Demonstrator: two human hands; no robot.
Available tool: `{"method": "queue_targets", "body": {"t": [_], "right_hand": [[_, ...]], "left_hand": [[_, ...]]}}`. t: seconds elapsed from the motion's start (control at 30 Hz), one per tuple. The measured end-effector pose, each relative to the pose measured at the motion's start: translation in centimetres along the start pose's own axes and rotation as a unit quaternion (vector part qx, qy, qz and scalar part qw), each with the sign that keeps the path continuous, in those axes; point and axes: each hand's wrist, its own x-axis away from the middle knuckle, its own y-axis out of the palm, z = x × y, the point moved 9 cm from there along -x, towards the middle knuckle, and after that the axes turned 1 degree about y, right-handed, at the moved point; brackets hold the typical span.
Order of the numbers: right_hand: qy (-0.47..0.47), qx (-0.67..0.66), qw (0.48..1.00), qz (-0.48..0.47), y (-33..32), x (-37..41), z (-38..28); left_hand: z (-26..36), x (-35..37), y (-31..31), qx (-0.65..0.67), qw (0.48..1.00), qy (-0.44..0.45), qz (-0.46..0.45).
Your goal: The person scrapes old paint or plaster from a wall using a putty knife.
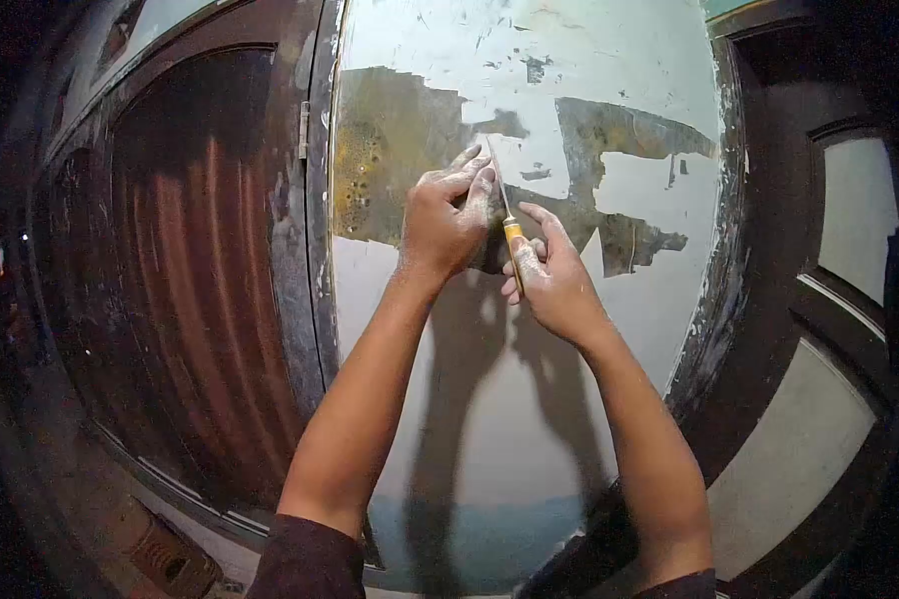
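Observation:
My right hand (559, 275) is closed around the yellow handle of a putty knife (512, 235). Its thin blade points up, seen nearly edge-on, in front of the wall (649, 309). Close beside the blade is my left hand (449, 220), with fingers and thumb pressed together and coated in whitish dust or paste. Whatever sits between those fingers is hidden; a pale edge shows at their tips. Behind both hands the wall has dark bare patches (400, 120) with ragged borders among the white coating.
On the left stands a dark wooden door frame with a brown curtain (200, 299) and a hinge (304, 130). A dark panelled door (809, 299) is at the right. Low on the left lies a brownish object (170, 554). Shadows of my arms fall on the wall.

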Motion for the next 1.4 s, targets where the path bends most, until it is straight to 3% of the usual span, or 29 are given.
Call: {"method": "queue_targets", "body": {"t": [0.03, 0.07, 0.1, 0.13, 0.23, 0.3, 0.47, 0.5, 0.67, 0.8, 0.9, 0.97, 1.1, 1.13, 1.27, 1.33, 1.4], "right_hand": [[-0.021, 0.064, 0.997, 0.033, -0.3, 0.3, -0.4], [-0.161, 0.159, 0.968, 0.104, -1.0, 0.4, -2.0], [-0.295, 0.25, 0.906, 0.171, -0.9, 1.3, -3.4], [-0.192, 0.242, 0.941, 0.135, -1.0, 1.3, -3.6], [-0.176, 0.315, 0.917, 0.168, -1.9, 0.6, -2.2], [-0.159, 0.36, 0.905, 0.161, -2.1, 0.1, -1.1], [-0.173, 0.339, 0.91, 0.164, -1.9, -0.2, -1.0], [-0.208, 0.358, 0.89, 0.193, -2.0, -0.7, -1.6], [-0.162, 0.316, 0.914, 0.197, -1.9, 0.1, 0.1], [-0.217, 0.32, 0.895, 0.224, -2.3, -1.2, -2.2], [-0.167, 0.337, 0.906, 0.196, -1.5, 0.7, -1.2], [-0.181, 0.356, 0.896, 0.195, -1.5, 0.0, -1.2], [-0.127, 0.302, 0.922, 0.205, -1.0, -1.5, -2.2], [-0.176, 0.311, 0.91, 0.209, -0.4, -1.0, -2.3], [-0.176, 0.278, 0.921, 0.206, 0.7, 0.0, -1.6], [-0.115, 0.251, 0.941, 0.196, 0.3, -2.1, -2.1], [-0.134, 0.244, 0.939, 0.199, 1.0, -1.7, -2.1]], "left_hand": [[1.3, -0.5, -1.5, -0.096, 0.986, 0.131, 0.04], [0.5, -1.2, -2.2, -0.131, 0.981, 0.142, 0.032], [0.0, -1.9, -3.0, -0.166, 0.974, 0.152, 0.025], [-0.9, -2.5, -3.2, -0.242, 0.958, 0.153, 0.012], [-3.9, -3.7, -2.8, -0.319, 0.928, 0.184, -0.046], [-4.3, -3.0, -3.1, -0.341, 0.914, 0.218, -0.031], [-4.8, -2.8, -2.9, -0.355, 0.91, 0.216, -0.012], [-4.7, -2.7, -3.1, -0.343, 0.915, 0.213, -0.009], [-5.3, -2.6, -3.3, -0.365, 0.905, 0.219, 0.006], [-5.2, -2.6, -2.6, -0.398, 0.891, 0.218, 0.003], [-5.2, -2.5, -2.8, -0.407, 0.884, 0.228, 0.005], [-5.3, -2.6, -2.6, -0.422, 0.878, 0.226, 0.008], [-5.6, -2.6, -2.6, -0.419, 0.879, 0.226, 0.002], [-5.7, -2.6, -2.7, -0.41, 0.883, 0.23, 0.003], [-5.3, -2.7, -2.8, -0.394, 0.886, 0.244, 0.011], [-5.2, -2.5, -2.8, -0.393, 0.887, 0.242, 0.01], [-5.2, -2.5, -3.0, -0.378, 0.896, 0.232, 0.003]]}}
